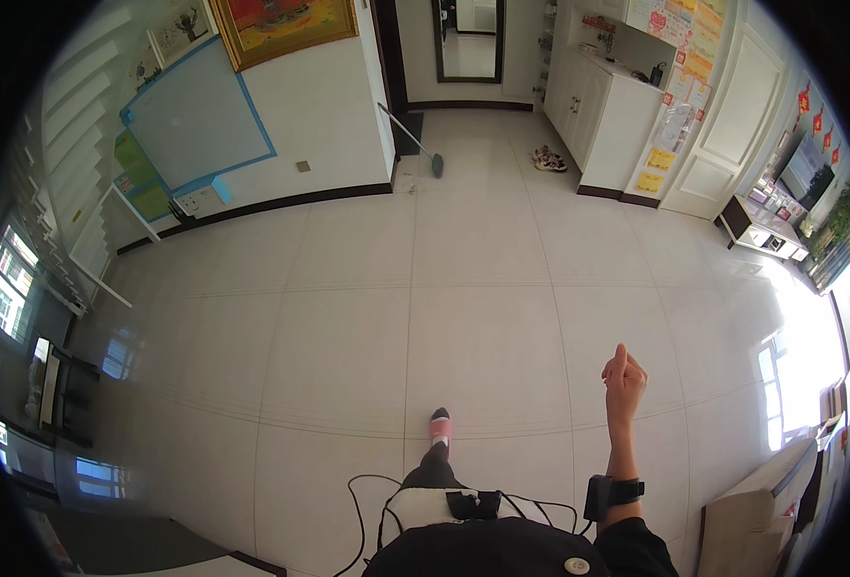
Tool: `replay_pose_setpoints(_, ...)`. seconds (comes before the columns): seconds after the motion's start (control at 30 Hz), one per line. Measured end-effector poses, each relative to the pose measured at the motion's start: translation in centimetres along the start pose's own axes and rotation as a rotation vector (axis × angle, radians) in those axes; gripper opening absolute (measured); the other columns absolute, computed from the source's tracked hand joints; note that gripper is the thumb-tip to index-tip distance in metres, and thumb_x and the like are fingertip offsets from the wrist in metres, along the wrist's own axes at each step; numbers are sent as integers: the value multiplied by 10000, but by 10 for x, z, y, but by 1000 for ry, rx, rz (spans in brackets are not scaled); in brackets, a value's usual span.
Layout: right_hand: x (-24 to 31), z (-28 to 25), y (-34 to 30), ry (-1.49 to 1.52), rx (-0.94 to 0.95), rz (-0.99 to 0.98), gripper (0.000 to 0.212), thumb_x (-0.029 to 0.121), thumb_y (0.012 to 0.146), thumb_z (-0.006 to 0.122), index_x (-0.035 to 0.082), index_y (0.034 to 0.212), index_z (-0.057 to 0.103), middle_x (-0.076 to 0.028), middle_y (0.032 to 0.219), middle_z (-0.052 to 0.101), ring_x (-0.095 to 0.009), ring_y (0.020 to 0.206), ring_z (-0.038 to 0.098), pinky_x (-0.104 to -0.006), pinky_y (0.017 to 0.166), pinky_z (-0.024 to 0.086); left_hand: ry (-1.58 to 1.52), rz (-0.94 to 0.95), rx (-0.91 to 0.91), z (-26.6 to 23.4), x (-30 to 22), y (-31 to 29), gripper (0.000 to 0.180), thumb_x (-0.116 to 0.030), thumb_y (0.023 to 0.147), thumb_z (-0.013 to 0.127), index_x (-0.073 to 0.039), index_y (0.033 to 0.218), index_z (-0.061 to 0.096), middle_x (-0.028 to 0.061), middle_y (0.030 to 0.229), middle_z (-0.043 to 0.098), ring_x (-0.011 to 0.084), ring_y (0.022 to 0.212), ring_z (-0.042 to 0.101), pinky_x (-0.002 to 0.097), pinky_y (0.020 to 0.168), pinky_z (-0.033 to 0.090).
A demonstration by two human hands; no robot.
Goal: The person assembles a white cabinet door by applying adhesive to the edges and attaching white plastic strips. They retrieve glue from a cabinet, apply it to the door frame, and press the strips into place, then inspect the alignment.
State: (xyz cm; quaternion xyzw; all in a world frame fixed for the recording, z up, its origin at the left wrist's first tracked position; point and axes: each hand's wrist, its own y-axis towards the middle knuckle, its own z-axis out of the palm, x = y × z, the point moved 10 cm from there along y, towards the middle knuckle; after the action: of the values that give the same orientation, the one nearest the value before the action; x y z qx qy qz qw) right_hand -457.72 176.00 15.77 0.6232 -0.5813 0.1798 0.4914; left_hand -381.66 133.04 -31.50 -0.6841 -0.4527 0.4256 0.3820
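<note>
My right hand [624, 382] is held out in front of me over the tiled floor. Its fingers are curled into a loose fist with the thumb on top, and nothing shows in it. A black device on a strap [613, 495] sits around my right forearm, with a cable running from it. The hand touches nothing. My left hand is outside the picture. Below, one of my feet in a pink slipper [441, 426] is stepping forward on the pale tiles [483, 337].
A broom [436, 163] leans at the wall corner ahead. Shoes [548, 160] lie beside a white cabinet [598, 111]. A mirror [469, 58] hangs at the far end. Stairs [79, 173] rise at left; a low TV stand [764, 229] and a beige sofa-like piece [747, 519] are at right.
</note>
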Motion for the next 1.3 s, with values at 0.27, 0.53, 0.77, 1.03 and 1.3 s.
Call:
replay_pose_setpoints(0.27, -57, 79, 176, -65, -154, 166, 655, 336, 1032, 359, 5, 472, 438, -52, 463, 460, -127, 421, 428, -288, 448, 321, 218, 390, -52, 369, -373, -104, 288, -275, 883, 519, -31, 766, 617, 120, 690, 634, 232, 571, 587, 350, 500, 463)
replay_pose_setpoints(0.53, -163, 151, 372, -190, -299, 285, 724, 416, 1037, 259, 37, 438, 402, -34, 408, 402, -130, 405, 426, -282, 457, 342, 373, 1158, 518, 930, -597, -435, 169, -112, 889, 518, 16, 957, 605, 129, 778, 676, 179, 613, 636, 282, 543, 507)
replay_pose_setpoints(0.77, -141, 261, 666, 86, -237, 130, 615, 356, 1039, 313, 6, 555, 460, -58, 527, 501, -132, 512, 486, -283, 506, 370, 183, 993, 676, 1093, -651, -524, 201, -88, 865, 508, 8, 1018, 596, 138, 814, 680, 188, 641, 650, 275, 576, 521)
replay_pose_setpoints(1.03, -119, 393, 1003, 160, -79, -87, 474, 366, 1034, 330, -11, 925, 596, -100, 900, 639, -175, 854, 617, -319, 825, 501, -30, 798, 272, 1253, -769, -490, 158, -149, 862, 589, 0, 907, 613, 93, 736, 641, 159, 575, 596, 225, 479, 473)
replay_pose_setpoints(1.3, -135, 434, 1270, 526, -48, -144, 574, 425, 1023, 307, 11, 1418, 343, -183, 1352, 482, -261, 1253, 480, -376, 1050, 393, 98, 1008, 787, 1684, -853, -754, 130, -157, 850, 656, -33, 885, 638, 33, 567, 533, 101, 456, 458, 245, 407, 320)
